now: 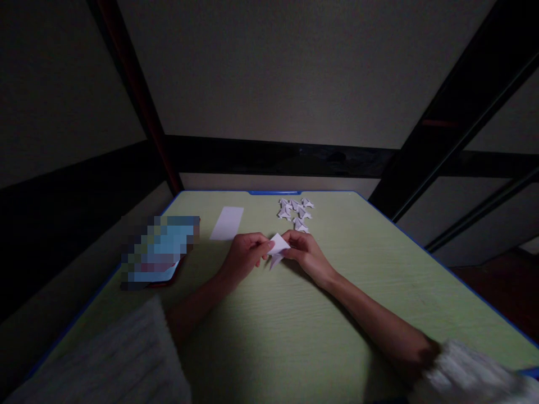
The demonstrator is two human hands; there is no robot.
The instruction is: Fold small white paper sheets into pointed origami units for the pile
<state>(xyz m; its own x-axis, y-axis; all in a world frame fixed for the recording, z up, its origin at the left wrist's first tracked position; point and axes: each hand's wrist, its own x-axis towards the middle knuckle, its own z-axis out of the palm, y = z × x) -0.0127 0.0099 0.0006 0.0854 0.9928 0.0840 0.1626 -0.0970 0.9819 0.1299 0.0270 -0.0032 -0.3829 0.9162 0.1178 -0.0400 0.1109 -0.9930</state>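
Between my two hands is a small piece of folded white paper (pixel 278 245), held just above the table. Its top forms a point, and a loose flap hangs down underneath. My left hand (pixel 251 249) pinches its left side, thumb on top. The right side is pinched by my right hand (pixel 306 251), with the thumb along the lower edge and the fingers curled behind. Beyond my hands lies a cluster of several small folded paper figures (pixel 300 224). A flat white paper sheet (pixel 227 223) rests on the table behind my left hand.
The pale green table (pixel 252 348) has a blue edge and stands against a wall panel (pixel 273 73). On its left side lies a flat, blurred-out object (pixel 162 249) with a dark red edge. Dark beams frame the walls on both sides.
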